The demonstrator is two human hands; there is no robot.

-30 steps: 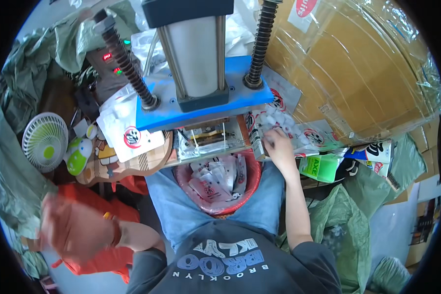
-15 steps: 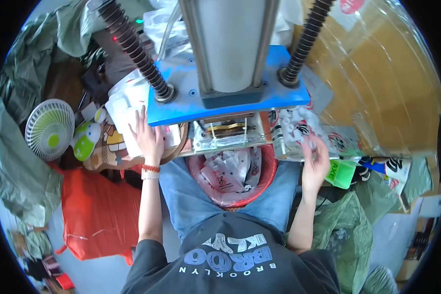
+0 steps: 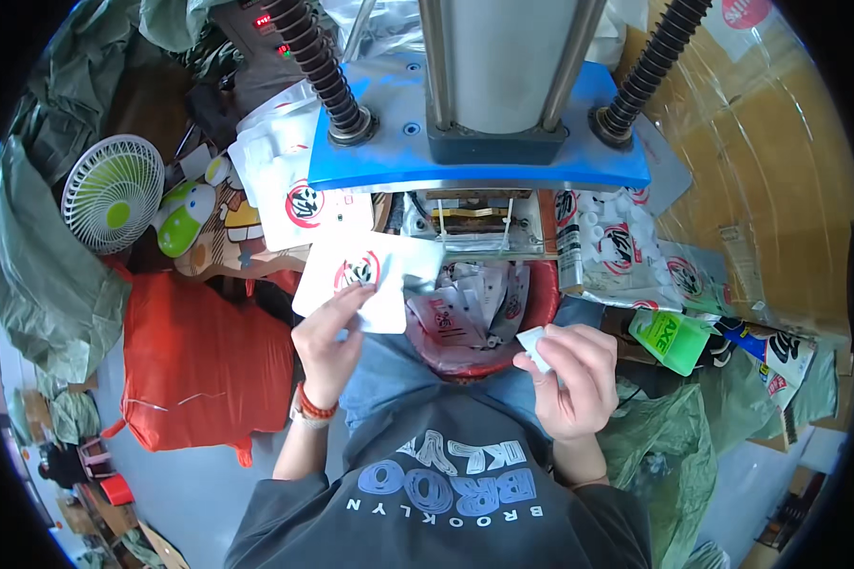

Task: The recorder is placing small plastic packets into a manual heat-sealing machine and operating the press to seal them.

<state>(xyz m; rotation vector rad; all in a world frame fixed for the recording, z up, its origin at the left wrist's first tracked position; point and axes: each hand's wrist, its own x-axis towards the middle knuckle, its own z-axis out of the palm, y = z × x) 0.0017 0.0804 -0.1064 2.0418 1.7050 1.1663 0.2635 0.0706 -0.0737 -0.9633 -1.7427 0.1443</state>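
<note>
Half a second ago our left hand [image 3: 330,334] lay spread against the stack of pouches to the left of the press; now it has come back toward our lap with a white pouch [image 3: 368,281] pinched between thumb and fingers. Our right hand [image 3: 571,377] has also drawn in from the pile on the right and now pinches a small white piece [image 3: 533,345] between thumb and forefinger, the other fingers curled under.

The pouch is flat and white with a red ring and a dark mark printed on it. We hold it by its lower edge, tilted, just above the left rim of the red basin [image 3: 539,305] that sits in our lap. The small piece hangs near the basin's right rim, well apart from the pouch. Inside the basin lie more printed white scraps.

Straight ahead stands the press [image 3: 479,163], its blue plate carried on a grey cylinder with black coiled springs on either side. To its left is a stack of the same pouches [image 3: 299,194], and beyond that a small green and white fan [image 3: 112,192]. To the right of the press lies a pile of packets [image 3: 626,251] with the same red ring, and near it a green packet [image 3: 669,337]. An orange bag [image 3: 194,365] rests on the floor at our left.
</note>
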